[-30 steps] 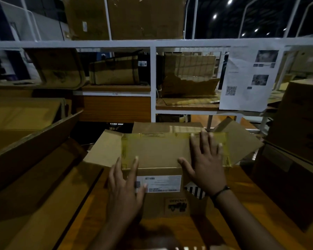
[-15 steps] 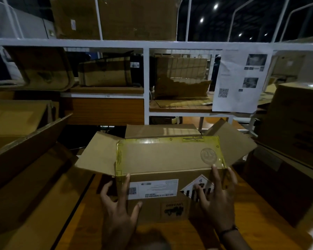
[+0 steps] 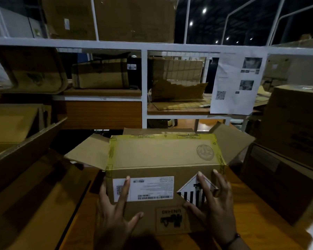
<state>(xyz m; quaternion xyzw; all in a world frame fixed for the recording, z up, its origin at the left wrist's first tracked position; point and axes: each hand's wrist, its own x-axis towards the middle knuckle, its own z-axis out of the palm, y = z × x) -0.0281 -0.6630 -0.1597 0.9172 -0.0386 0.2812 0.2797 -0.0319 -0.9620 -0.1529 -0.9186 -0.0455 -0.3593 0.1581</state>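
A small cardboard box (image 3: 163,152) with yellow tape along its top edges stands on the wooden table (image 3: 246,204) in front of me. Its near face carries a white shipping label (image 3: 152,188), a striped diamond hazard mark and a printed stamp. Three outer flaps stick out to the left, right and back. My left hand (image 3: 116,213) lies with spread straight fingers against the near face over the label's left end. My right hand (image 3: 213,204) has spread fingers touching the near face at the hazard mark.
Flattened cardboard sheets (image 3: 25,168) lean at the left. Stacked brown cartons (image 3: 293,127) stand at the right. Behind the box a white metal rack (image 3: 144,87) holds more cartons, and a printed paper sheet (image 3: 235,83) hangs on it.
My right hand has come off the box top down to the near face. The left hand slid a little lower on that face. The box now sits nearer to me.
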